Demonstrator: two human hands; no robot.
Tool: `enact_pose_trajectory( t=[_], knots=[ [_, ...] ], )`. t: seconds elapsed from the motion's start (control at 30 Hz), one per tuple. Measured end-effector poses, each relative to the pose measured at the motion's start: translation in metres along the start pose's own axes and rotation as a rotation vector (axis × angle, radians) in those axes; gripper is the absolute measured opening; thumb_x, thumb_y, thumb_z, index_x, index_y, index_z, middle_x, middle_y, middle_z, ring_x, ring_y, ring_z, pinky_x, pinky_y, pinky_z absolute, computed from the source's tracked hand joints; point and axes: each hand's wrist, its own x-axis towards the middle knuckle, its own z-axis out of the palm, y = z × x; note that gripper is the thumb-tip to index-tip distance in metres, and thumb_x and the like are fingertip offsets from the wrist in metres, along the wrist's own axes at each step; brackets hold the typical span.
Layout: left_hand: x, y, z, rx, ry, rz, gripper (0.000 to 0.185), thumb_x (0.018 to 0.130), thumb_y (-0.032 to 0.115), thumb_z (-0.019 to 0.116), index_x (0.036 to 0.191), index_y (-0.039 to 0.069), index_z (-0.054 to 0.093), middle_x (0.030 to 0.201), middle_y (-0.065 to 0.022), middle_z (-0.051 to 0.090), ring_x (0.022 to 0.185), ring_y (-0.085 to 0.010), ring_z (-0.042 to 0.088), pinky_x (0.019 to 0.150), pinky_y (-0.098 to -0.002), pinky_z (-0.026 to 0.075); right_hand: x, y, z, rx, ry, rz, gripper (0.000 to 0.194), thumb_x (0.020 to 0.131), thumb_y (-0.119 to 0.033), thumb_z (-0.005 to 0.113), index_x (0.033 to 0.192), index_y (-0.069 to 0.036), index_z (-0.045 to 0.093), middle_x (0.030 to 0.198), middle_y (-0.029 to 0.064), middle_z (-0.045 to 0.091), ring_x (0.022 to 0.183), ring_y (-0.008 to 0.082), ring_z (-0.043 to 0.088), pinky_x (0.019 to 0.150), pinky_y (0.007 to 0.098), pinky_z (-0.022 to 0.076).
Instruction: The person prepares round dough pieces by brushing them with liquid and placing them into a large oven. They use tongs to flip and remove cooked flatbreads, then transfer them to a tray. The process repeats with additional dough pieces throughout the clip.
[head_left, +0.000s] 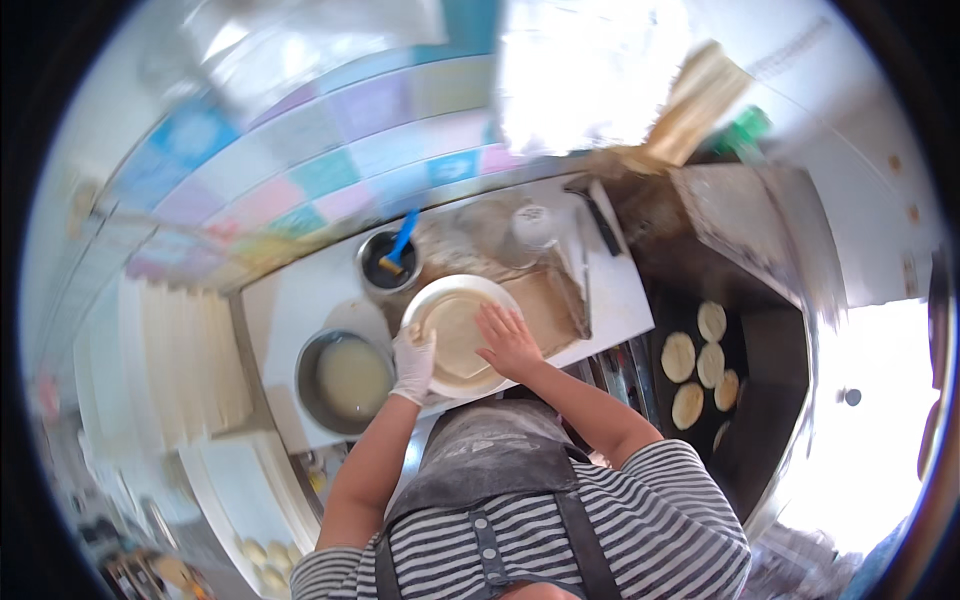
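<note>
Close in front of my apron, a round white basin (460, 282) stands at the edge of the worktop. My left hand (415, 366), in a pale thin glove, grips its left rim with the fingers curled over the edge. My bare right hand (511, 343) lies flat over the basin's right side, fingers spread, holding nothing. Whether its fingertips touch the inside is unclear. The basin's inside looks beige, and I cannot tell what covers it. Left of it stands a deep metal pot (306, 375) with cloudy pale liquid (354, 379).
Behind the basin, a blue-handled brush (403, 238) leans in a dark-filled metal pot (365, 271). A white-lidded jar (533, 227) and a black-handled tool (602, 225) lie farther right. Several flat dough rounds (679, 357) sit on a dark griddle (675, 304); dough balls (274, 555) lie lower left.
</note>
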Motion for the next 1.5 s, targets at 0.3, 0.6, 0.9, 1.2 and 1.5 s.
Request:
enact_pose_trajectory(
  t=[0.3,0.6,0.9,1.2,1.5],
  knots=[
    [0.011,0.007,0.010,0.204,-0.297,-0.108,0.030,0.076,0.015,0.070,0.093,-0.007,0.060,0.087,-0.0198,0.062,0.078,-0.0296,0.059,0.075,-0.0365,0.047,0.030,-0.047,0.025,1.181,-0.068,0.918,0.040,0.086,-0.035,0.049,0.088,0.001,0.066,0.092,0.0250,0.064,0.088,0.0385,0.062,0.081,0.0454,0.0486],
    [-0.064,0.087,0.016,0.291,-0.561,0.372,0.034,0.090,0.015,0.055,0.117,-0.005,0.050,0.112,-0.0159,0.056,0.105,-0.0251,0.054,0.090,-0.0357,0.041,-0.007,-0.007,-0.006,1.176,0.078,0.576,0.027,0.083,-0.022,0.057,0.098,0.001,0.057,0.082,0.0213,0.063,0.079,0.0363,0.062,0.074,0.0398,0.0492],
    [-0.114,0.171,0.262,-0.685,-1.557,-0.788,0.045,0.097,0.028,0.042,0.135,0.004,0.038,0.136,-0.0120,0.043,0.126,-0.0260,0.041,0.106,-0.0424,0.033,-0.302,0.120,-0.108,1.150,0.532,0.971,0.052,0.084,-0.011,0.059,0.133,-0.007,0.043,0.120,0.0131,0.057,0.103,0.0199,0.057,0.090,0.0334,0.0446],
    [-0.330,0.236,0.564,-0.062,-1.945,-0.111,0.040,0.088,0.011,0.055,0.125,0.000,0.046,0.123,-0.0110,0.052,0.108,-0.0214,0.054,0.090,-0.0324,0.044,-0.500,0.207,-0.054,0.515,1.008,1.695,0.039,0.078,-0.002,0.057,0.117,-0.008,0.060,0.109,0.0152,0.057,0.102,0.0308,0.056,0.089,0.0343,0.0440],
    [-0.326,0.233,0.522,0.568,-1.415,2.040,0.044,0.081,0.012,0.055,0.124,0.006,0.052,0.127,-0.0169,0.045,0.121,-0.0296,0.041,0.093,-0.0336,0.042,-0.496,0.226,-0.034,-0.256,0.548,1.729,0.032,0.071,-0.001,0.060,0.101,-0.009,0.063,0.111,0.0085,0.054,0.097,0.0295,0.054,0.081,0.0430,0.0431]
  ],
)
